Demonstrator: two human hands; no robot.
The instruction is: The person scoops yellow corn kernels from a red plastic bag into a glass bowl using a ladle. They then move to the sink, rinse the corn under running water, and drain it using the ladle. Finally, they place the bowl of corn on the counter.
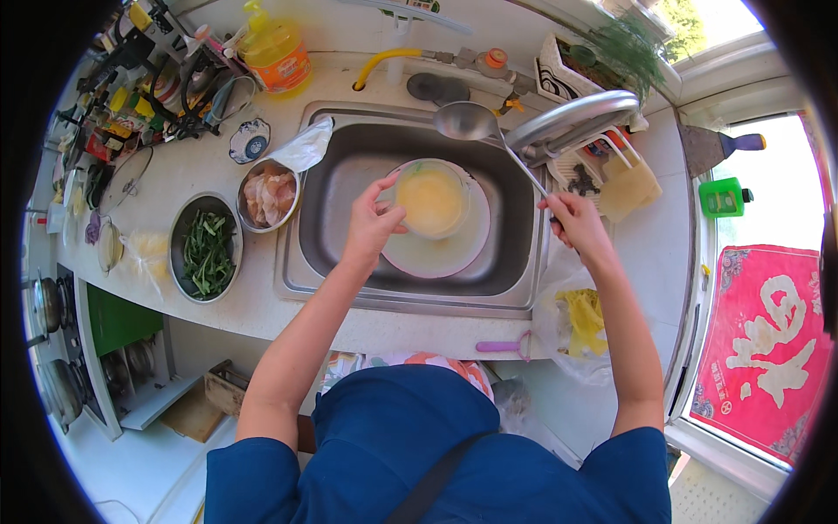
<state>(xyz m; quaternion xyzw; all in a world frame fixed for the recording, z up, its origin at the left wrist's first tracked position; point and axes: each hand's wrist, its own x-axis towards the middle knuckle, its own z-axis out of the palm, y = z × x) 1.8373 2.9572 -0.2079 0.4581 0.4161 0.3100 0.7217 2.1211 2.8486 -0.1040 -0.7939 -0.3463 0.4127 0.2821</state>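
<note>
My left hand [378,219] grips the rim of a clear bowl [431,198] with pale yellow liquid in it, over the sink. Under that bowl a white plate or basin with a pink rim [471,245] shows in the steel sink [517,262]. My right hand [575,219] is closed around the handle of a metal ladle [466,121], whose bowl is raised at the sink's back edge, beside the faucet [576,111]. Left of the sink stand a metal bowl of raw meat [269,196] and a steel bowl of cut green leaves [209,249].
A small patterned dish [249,141] and a yellow pump bottle [275,59] stand at the back left. A purple peeler [503,346] lies at the counter's front edge, near a plastic bag with yellow scraps [581,314]. A planter [569,65] stands behind the faucet.
</note>
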